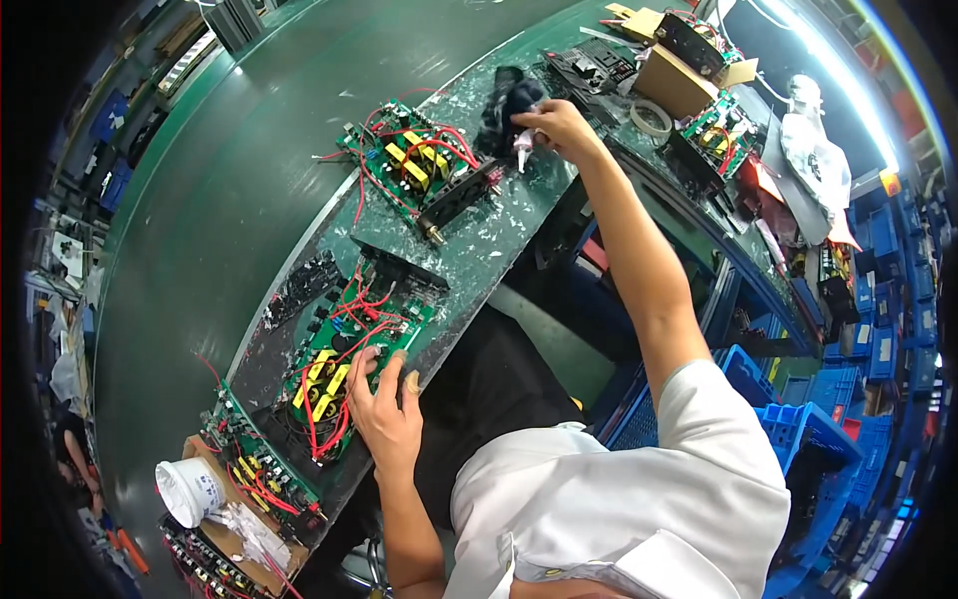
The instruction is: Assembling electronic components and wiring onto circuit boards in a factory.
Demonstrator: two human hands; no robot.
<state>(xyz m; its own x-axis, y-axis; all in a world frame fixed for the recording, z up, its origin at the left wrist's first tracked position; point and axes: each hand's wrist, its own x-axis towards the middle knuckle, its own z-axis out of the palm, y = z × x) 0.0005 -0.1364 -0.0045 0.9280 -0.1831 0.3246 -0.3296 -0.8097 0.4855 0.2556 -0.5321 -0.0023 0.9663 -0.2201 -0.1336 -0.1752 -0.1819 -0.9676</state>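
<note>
- A green circuit board with yellow blocks and red wires (344,374) is lying flat on the near part of the grey, white-flecked work strip (479,255); the left hand (387,404) is laid on its near edge, fingers spread apart and pressing down, nothing gripped.
- The right hand (559,128) is stretched to the far end of the strip, fingers pinched together on a small white tube-like object (522,152), beside a dark crumpled cloth (507,108).
- A second green board with a black finned bar (424,170) is lying between the two hands, touched by neither.
- More boards of the same kind are stacked on a cardboard box (254,499) at the left, next to a white plastic cup (190,489).
- Judged from this layout: the near board is in hand, the stacked ones probably not yet handled; what has been finished cannot be told.
</note>
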